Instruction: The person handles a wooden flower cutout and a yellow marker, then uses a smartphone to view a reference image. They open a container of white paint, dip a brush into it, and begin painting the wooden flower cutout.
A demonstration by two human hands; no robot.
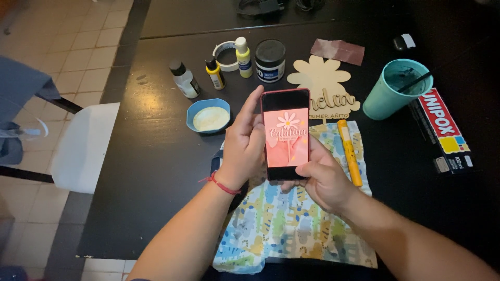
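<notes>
A smartphone (286,132) with a red case shows a pink picture with a white flower. My right hand (325,179) grips it from below and the right side. My left hand (245,143), a red string on its wrist, rests against the phone's left edge with fingers spread. Both hover over a patterned cloth (291,224) on the black table (151,156). A yellow marker (350,152) lies on the cloth to the right. Beyond the phone lies a flower-shaped wooden cutout (324,78) with letters.
A blue bowl (208,115) of pale paint sits left of the phone. Small paint bottles (214,73), a dark jar (270,60), a tape roll (225,52), sandpaper (337,50), a teal cup (396,88) holding a brush and a glue box (442,130) ring the table. A white chair (83,145) stands at left.
</notes>
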